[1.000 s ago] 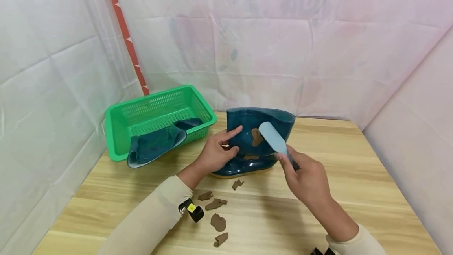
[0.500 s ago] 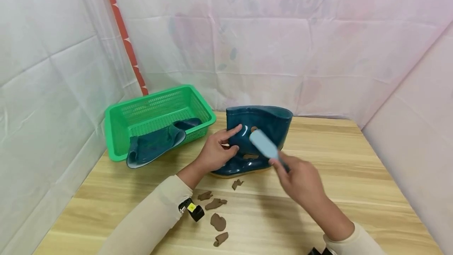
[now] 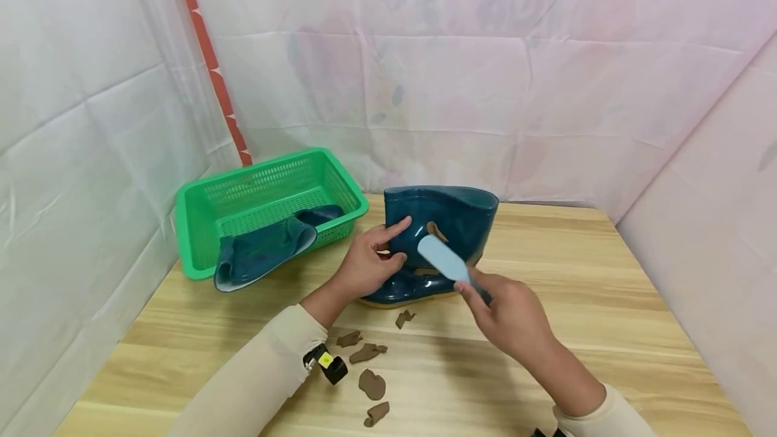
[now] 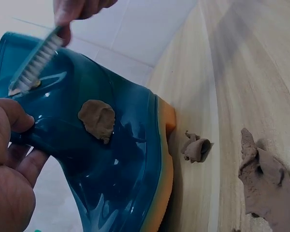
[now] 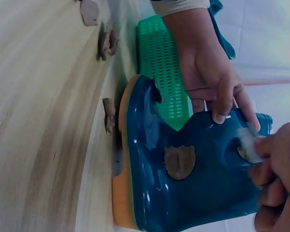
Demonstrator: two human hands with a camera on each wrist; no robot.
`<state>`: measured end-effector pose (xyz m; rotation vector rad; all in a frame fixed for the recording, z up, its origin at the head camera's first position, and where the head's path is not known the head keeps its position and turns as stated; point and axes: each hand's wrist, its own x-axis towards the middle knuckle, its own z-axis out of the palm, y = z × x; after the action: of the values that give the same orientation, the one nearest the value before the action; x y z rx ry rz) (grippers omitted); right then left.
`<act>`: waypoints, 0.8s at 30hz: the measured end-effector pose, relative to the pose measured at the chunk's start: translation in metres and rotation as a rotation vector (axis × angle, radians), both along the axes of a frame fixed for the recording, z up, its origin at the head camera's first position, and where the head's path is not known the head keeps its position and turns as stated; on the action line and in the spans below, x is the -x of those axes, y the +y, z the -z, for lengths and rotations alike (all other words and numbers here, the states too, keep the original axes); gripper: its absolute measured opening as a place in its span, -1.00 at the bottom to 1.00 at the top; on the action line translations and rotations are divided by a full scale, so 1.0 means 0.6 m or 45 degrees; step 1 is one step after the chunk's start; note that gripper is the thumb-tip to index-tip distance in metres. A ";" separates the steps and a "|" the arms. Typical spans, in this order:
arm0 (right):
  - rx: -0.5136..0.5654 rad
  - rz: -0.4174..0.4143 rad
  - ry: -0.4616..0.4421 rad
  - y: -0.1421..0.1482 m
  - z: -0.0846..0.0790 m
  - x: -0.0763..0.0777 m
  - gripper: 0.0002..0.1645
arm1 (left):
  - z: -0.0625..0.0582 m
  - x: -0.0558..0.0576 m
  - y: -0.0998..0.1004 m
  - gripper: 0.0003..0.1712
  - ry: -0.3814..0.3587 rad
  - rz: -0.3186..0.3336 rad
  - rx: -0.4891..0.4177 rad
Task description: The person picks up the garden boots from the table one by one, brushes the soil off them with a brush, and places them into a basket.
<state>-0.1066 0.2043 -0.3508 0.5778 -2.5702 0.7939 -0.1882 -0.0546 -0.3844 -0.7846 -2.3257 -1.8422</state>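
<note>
A glossy dark blue rain boot (image 3: 467,214) with a tan sole stands upright on the table. My left hand (image 3: 363,263) grips the front of its shaft, thumb and fingers on the rubber. In my right hand (image 3: 519,315) is a brush (image 3: 442,258) with a light blue back; its pale bristles show in the left wrist view, against the shaft. A small brown mud-like patch (image 3: 436,230) lies at the brush's edge, partly hidden by it. Lower down, near the ankle, a larger brown patch (image 4: 97,120) sticks to the boot.
Several brown flakes (image 3: 371,384) lie on the wooden table (image 3: 607,302) in front of the boot. At the back left, a green basket (image 3: 197,221) holds a second blue boot (image 3: 264,248), its top hanging over the rim. White sheeting (image 3: 449,86) encloses the table.
The brush has moved left and down across the shaft with my right hand. The upper brown patch looks smaller or differently covered now. My left hand keeps its grip on the boot.
</note>
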 end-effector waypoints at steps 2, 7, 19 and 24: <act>0.049 0.021 0.112 0.003 -0.001 0.002 -0.55 | 0.000 0.000 0.000 -0.27 0.006 -0.003 -0.002; 0.048 0.076 0.179 0.003 -0.003 0.006 -0.54 | -0.003 0.000 0.001 -0.27 0.013 -0.006 -0.003; 0.043 0.038 0.118 0.000 -0.006 0.004 -0.55 | -0.001 -0.001 0.000 -0.27 0.021 -0.005 0.010; -0.035 -0.042 -0.099 -0.002 -0.004 -0.003 -0.58 | 0.001 -0.003 -0.001 -0.27 -0.021 0.003 -0.010</act>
<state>-0.1051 0.2029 -0.3486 0.6101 -2.6527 0.8083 -0.1867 -0.0550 -0.3848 -0.7745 -2.3267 -1.8649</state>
